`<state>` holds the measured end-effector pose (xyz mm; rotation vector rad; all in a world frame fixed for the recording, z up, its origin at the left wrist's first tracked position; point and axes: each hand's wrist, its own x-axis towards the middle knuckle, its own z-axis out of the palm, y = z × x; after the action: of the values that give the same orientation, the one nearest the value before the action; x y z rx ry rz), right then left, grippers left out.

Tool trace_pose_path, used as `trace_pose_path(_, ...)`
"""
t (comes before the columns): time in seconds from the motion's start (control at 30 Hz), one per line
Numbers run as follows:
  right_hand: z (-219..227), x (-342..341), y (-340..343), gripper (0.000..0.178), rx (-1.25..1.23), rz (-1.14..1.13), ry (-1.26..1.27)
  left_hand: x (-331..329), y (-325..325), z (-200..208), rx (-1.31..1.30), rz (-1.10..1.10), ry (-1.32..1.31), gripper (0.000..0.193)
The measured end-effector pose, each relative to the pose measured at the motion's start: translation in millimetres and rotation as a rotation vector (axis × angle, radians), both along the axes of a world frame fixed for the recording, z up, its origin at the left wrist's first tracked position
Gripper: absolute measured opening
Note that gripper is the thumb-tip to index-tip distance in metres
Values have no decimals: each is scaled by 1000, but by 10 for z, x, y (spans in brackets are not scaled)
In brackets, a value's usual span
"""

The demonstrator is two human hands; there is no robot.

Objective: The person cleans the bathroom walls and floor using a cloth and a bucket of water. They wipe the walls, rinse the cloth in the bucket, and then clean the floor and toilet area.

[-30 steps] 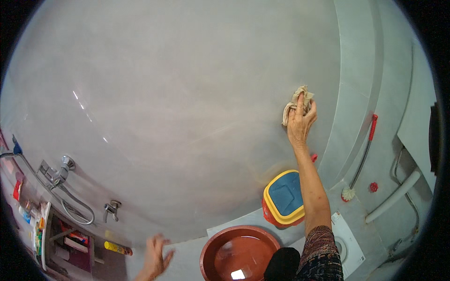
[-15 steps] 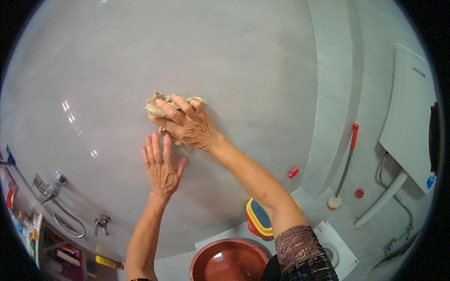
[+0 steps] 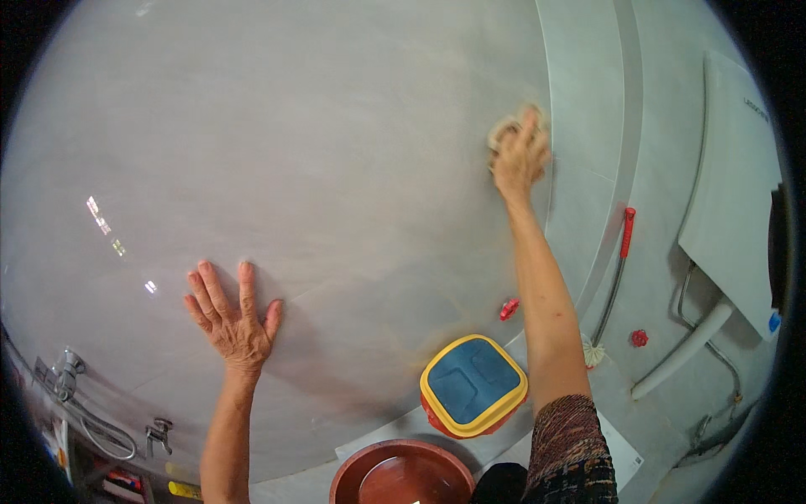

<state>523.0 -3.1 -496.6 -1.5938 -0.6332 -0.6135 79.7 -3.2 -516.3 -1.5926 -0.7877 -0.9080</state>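
Note:
Pressed to the grey tiled wall (image 3: pixel 353 151), a cream-coloured cloth (image 3: pixel 502 134) sits under my right hand (image 3: pixel 522 160), close to the wall's right-hand corner edge. That hand is blurred by motion, its fingers bent over the cloth. My left hand (image 3: pixel 235 323) lies flat against the same wall lower on the left, fingers spread and nothing in it. Part of the cloth is hidden by my right hand.
Below stand a reddish-brown basin (image 3: pixel 348 479) and a container with a blue and yellow lid (image 3: pixel 474 382). A red valve handle (image 3: pixel 509 309) projects by my right forearm. A red-handled brush (image 3: pixel 627 235) hangs at right; a chrome tap (image 3: pixel 158 437) and shower mixer (image 3: pixel 67 374) are at left.
My right hand has swept the cloth far to the right and slightly up. My left hand has shifted left and down, its fingers spread wider. The view has moved a little.

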Motion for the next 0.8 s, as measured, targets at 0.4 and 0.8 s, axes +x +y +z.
trace_pose_path(0.4, -5, 178, -39, 45, -40, 19, 283, -3, 37, -23, -17, -21, -6, 60)
trace_pose_path(0.8, 1037, -1154, -18, 58, 185, 18, -890, 56, 31, -35, 16, -27, 2, 61)
